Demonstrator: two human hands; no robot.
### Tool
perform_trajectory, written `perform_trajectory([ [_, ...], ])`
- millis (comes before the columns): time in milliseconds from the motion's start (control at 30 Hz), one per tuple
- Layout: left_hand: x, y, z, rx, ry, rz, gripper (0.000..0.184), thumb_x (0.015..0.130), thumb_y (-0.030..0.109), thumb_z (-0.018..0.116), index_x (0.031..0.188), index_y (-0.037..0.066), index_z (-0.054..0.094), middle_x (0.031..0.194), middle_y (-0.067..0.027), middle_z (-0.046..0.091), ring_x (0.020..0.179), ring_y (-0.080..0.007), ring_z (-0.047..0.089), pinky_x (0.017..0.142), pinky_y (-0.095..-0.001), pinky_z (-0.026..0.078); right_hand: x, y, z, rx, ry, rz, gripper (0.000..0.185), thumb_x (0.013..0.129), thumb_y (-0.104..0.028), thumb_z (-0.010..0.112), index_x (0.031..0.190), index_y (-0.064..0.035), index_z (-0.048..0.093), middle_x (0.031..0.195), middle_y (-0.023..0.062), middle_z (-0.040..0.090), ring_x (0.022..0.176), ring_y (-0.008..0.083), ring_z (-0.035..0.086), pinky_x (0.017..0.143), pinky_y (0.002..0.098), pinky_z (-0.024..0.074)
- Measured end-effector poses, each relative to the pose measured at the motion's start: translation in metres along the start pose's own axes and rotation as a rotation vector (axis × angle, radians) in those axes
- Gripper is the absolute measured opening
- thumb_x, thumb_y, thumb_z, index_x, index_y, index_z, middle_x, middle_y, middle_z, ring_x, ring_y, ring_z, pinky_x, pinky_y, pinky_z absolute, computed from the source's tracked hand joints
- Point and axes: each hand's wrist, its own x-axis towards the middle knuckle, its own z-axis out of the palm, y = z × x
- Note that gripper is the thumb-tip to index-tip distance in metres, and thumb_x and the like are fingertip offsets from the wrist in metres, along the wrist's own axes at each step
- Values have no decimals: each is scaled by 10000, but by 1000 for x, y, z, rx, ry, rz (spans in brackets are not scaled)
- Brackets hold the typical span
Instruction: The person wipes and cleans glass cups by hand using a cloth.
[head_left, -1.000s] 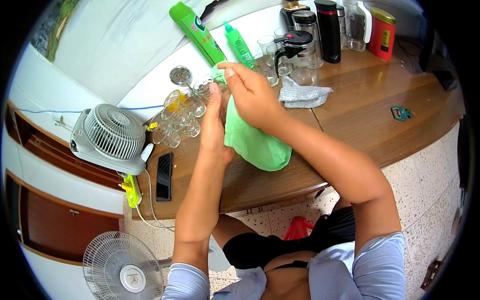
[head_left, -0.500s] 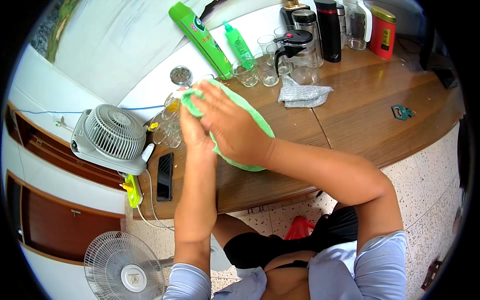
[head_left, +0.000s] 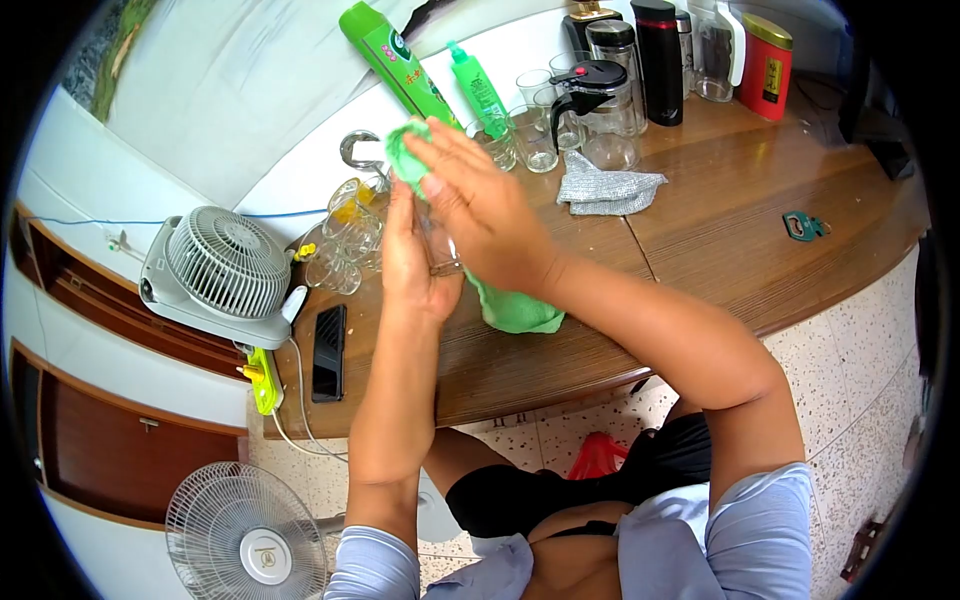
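My left hand (head_left: 412,262) is closed around a clear drinking glass (head_left: 441,252), held tilted above the table. Over the glass's far end, my right hand (head_left: 492,215) grips a green cloth (head_left: 406,155), bunched at the rim. The rest of that cloth hangs below my right palm. Part of the glass is hidden by my fingers and the cloth. Just left of my left hand, several clear glasses (head_left: 335,268) stand close together near the table's left edge.
The wooden table (head_left: 600,275) also bears a phone (head_left: 329,352), a small fan (head_left: 225,265), a grey cloth (head_left: 610,188), a teapot (head_left: 607,120), a green spray can (head_left: 395,65), a green pump bottle (head_left: 478,88), a black flask (head_left: 657,65), a red tin (head_left: 765,68) and a bottle opener (head_left: 803,225).
My right hand has shifted slightly to the right, and the glass between my hands now shows. The spread green cloth has bunched up and hangs lower under my right hand.
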Motion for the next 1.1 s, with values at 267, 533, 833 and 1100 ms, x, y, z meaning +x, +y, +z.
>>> perform_trajectory([
  [267,9,1,-14,23,-210,-166,613,1118,568,411,1495,91,490,1402,-127,628,1293,-280,620,1085,-482,501,9,9,-15,146,51,270,369,1100,-194,511,1322,73,638,1216,299,704,1114,439,692,975,455,537],
  [533,1,6,3,-62,-6,81,514,1107,540,470,1411,135,561,1371,-87,639,1264,-240,632,1063,-445,533,-10,-4,6,-11,-11,-29,389,1055,-136,517,1368,72,616,1458,304,578,1402,477,511,1201,494,403],
  [833,34,27,-65,-280,-86,-79,550,1005,630,627,1044,85,688,954,-91,733,868,-244,721,789,-393,605,-31,-21,14,-113,-359,-267,471,982,-64,582,1436,60,571,1565,242,509,1530,381,400,1286,527,257],
  [1100,14,1,-15,-161,-11,32,558,1106,546,453,1467,131,549,1480,-102,596,1369,-277,568,1122,-463,482,-6,-8,3,-89,-103,-229,403,1002,-114,569,1341,98,626,1483,282,570,1463,431,466,1249,529,319],
])
